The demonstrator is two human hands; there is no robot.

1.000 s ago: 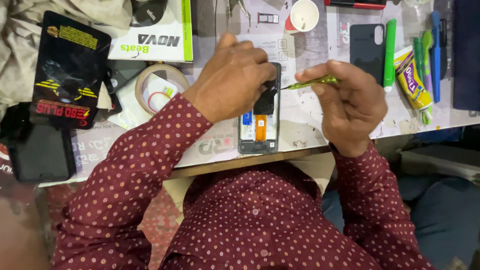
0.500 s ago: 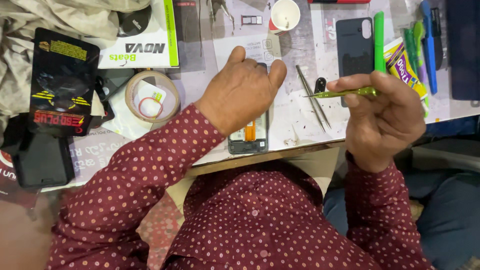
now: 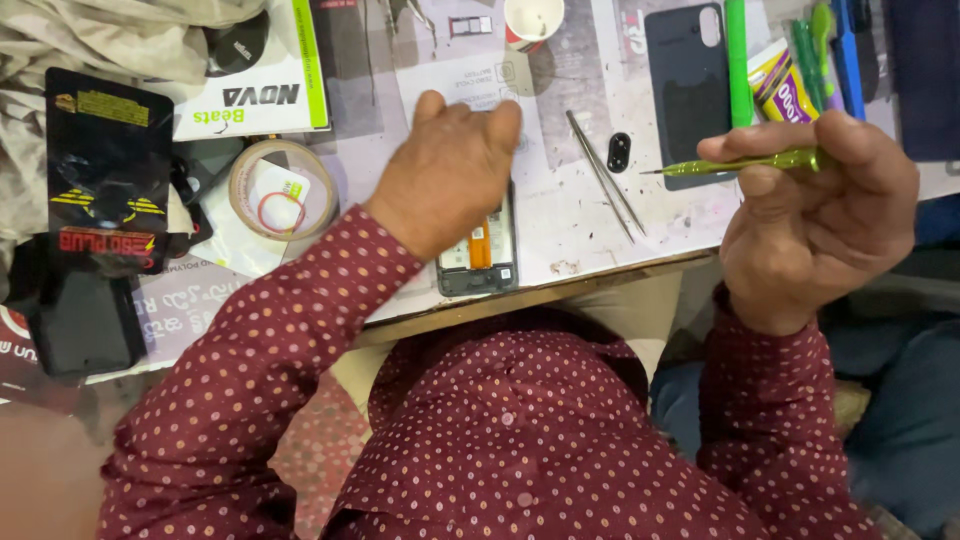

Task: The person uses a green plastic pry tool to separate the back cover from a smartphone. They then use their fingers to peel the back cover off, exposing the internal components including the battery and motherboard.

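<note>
An opened phone (image 3: 478, 256) with its back off lies at the near table edge, an orange ribbon strip showing inside. My left hand (image 3: 445, 175) rests flat on its upper part and covers most of it. My right hand (image 3: 815, 215) is raised to the right, off the phone, pinching a thin green screwdriver (image 3: 745, 163) whose tip points left. Steel tweezers (image 3: 605, 175) and a small black part (image 3: 619, 151) lie on the table between my hands. The phone's dark back cover (image 3: 688, 75) lies beyond the screwdriver.
A tape roll (image 3: 282, 188) sits left of my left hand, with a white box (image 3: 255, 85) and black packets (image 3: 105, 165) further left. A paper cup (image 3: 532, 20) stands at the far edge. Green and blue tools and a yellow tube (image 3: 785, 85) crowd the far right.
My right hand lifted the screwdriver off the phone and swung it out to the right. The tweezers and small black part, hidden before, now show. My left hand stayed on the phone.
</note>
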